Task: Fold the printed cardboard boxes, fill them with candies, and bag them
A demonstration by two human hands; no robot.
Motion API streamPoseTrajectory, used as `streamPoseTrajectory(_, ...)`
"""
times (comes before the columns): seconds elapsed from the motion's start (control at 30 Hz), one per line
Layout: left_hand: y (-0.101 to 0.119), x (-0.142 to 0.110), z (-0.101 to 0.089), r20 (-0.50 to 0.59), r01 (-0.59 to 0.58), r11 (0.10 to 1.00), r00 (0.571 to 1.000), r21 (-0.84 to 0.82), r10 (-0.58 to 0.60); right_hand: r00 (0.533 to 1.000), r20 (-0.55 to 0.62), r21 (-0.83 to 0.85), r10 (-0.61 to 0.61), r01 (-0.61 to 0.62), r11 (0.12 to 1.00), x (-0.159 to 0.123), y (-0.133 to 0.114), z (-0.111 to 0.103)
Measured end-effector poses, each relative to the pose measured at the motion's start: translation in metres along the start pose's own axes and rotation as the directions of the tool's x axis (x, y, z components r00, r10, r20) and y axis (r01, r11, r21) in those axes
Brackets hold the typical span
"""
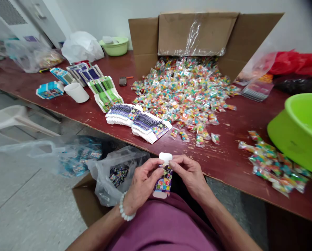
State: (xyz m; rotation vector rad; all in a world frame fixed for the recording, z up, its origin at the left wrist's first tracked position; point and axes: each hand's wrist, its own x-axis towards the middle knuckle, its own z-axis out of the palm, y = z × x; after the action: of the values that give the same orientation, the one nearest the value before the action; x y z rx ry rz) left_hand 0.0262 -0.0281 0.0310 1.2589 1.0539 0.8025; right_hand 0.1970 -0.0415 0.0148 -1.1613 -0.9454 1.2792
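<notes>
A small dark purple candy box [163, 181] with white end flaps is held upright between my two hands, close to my body at the table's front edge. My left hand [145, 177], with a beaded bracelet on its wrist, pinches the box's left side near the top. My right hand [189, 172] grips its upper right edge by the white flap. Just beyond lie two fanned stacks of flat purple cartons [148, 122]. Wrapped candy packets [184, 90] spread in a large heap from an opened cardboard box [198, 33].
Green cartons [105, 92], a white cup [76, 92] and blue cartons [50, 90] stand left on the red table [114, 134]. A lime green basin [299, 129] and a smaller candy pile [273, 162] are right. Below left, a plastic bag [103, 184] holds dark packs beside a white stool [17, 118].
</notes>
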Motion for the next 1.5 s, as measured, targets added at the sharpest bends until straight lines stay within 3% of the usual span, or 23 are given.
streamPoseTrajectory(0.1, -0.001, 0.002, -0.001, -0.001, -0.046, 0.995, 0.999, 0.088, 0.046, 0.994, -0.021, 0.11, 0.109, -0.106, 0.988, 0.005, -0.003, -0.003)
streamPoseTrajectory(0.2, -0.002, 0.003, 0.0, -0.002, -0.07, 0.996, 0.998, 0.059, 0.071, 0.992, 0.012, 0.137, 0.125, -0.126, 0.983, 0.007, -0.006, -0.004)
streamPoseTrajectory(0.37, 0.0, 0.005, -0.001, -0.019, 0.109, 0.975, 0.993, -0.194, -0.115, 0.997, 0.069, -0.122, -0.045, 0.054, 0.991, 0.005, -0.006, -0.005)
streamPoseTrajectory(0.43, 0.0, 0.005, -0.001, 0.069, 0.211, 0.926, 0.978, -0.314, -0.199, 0.992, 0.053, -0.148, -0.118, 0.124, 0.981, 0.002, -0.005, -0.004)
streamPoseTrajectory(0.47, 0.0, 0.006, -0.001, 0.158, 0.29, 0.882, 0.956, -0.371, -0.248, 0.99, 0.053, -0.138, -0.129, 0.135, 0.981, 0.001, -0.004, -0.003)
streamPoseTrajectory(0.57, -0.005, 0.007, 0.002, 0.42, 0.546, 0.71, 0.827, -0.444, -0.373, 0.987, 0.078, -0.165, -0.141, 0.153, 0.974, -0.002, -0.004, -0.003)
streamPoseTrajectory(0.63, -0.008, 0.008, 0.005, 0.432, 0.59, 0.665, 0.802, -0.459, -0.413, 0.976, 0.134, -0.258, -0.173, 0.203, 0.944, -0.002, -0.005, -0.004)
streamPoseTrajectory(0.73, -0.009, 0.009, 0.009, 0.323, 0.522, 0.723, 0.852, -0.452, -0.413, 0.961, 0.22, -0.336, -0.168, 0.237, 0.912, 0.0, -0.008, -0.008)
streamPoseTrajectory(0.9, -0.006, 0.009, 0.011, 0.225, 0.409, 0.847, 0.91, -0.34, -0.349, 0.967, 0.198, -0.421, -0.158, 0.23, 0.878, 0.004, -0.011, -0.008)
streamPoseTrajectory(1.0, -0.008, 0.009, 0.012, 0.247, 0.391, 0.864, 0.914, -0.318, -0.323, 0.973, 0.177, -0.4, -0.148, 0.208, 0.892, 0.006, -0.012, -0.005)
streamPoseTrajectory(1.1, -0.012, 0.01, 0.012, 0.254, 0.381, 0.876, 0.915, -0.296, -0.313, 0.983, 0.179, -0.193, 0.037, -0.002, 0.981, 0.008, -0.013, -0.001)
streamPoseTrajectory(1.17, -0.014, 0.01, 0.011, 0.239, 0.381, 0.88, 0.917, -0.284, -0.319, 0.979, 0.181, -0.093, 0.097, -0.081, 0.992, 0.009, -0.014, 0.002)
streamPoseTrajectory(1.5, -0.021, 0.01, 0.006, 0.228, 0.366, 0.895, 0.922, -0.255, -0.313, 0.991, 0.111, -0.085, 0.075, -0.066, 0.994, 0.009, -0.01, 0.007)
